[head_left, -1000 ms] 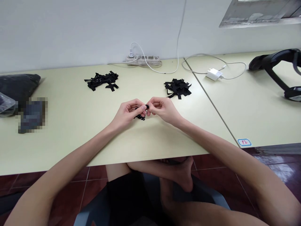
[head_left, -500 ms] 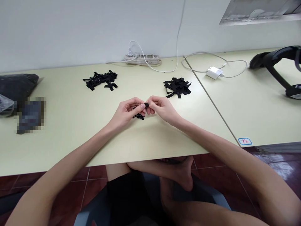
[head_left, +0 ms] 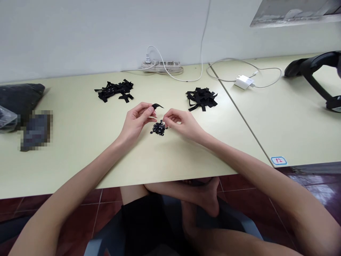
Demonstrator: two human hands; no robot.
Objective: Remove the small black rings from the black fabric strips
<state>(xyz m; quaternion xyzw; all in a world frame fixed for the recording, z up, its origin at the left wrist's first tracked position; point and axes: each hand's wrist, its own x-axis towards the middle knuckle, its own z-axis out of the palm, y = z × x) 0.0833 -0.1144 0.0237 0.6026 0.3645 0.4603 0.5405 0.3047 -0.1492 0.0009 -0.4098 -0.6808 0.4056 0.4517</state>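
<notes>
Between thumb and fingers, my left hand (head_left: 138, 116) pinches a short black fabric strip (head_left: 157, 106), whose free end points right. Just below and to the right of that hand lies a small pile of round black buttons (head_left: 158, 128) on the table. The fingertips of my right hand (head_left: 179, 121) are at the pile's right edge, thumb and forefinger drawn together. Whether they grip a button is too small to make out. Farther back are two heaps of black fabric strips, the left heap (head_left: 114, 90) and the right heap (head_left: 201, 99).
A power strip (head_left: 161, 66) with white cables sits against the wall. A white charger (head_left: 244, 82) lies at right, near a black headset-like object (head_left: 314, 76). On the left rests a dark plastic bag (head_left: 21, 101) beside a blurred-out item (head_left: 36, 131). The table's front edge is near my forearms.
My hands have come apart. The left has moved left and up with the strip, showing more of it. The right has gone to the button pile, which is now uncovered.
</notes>
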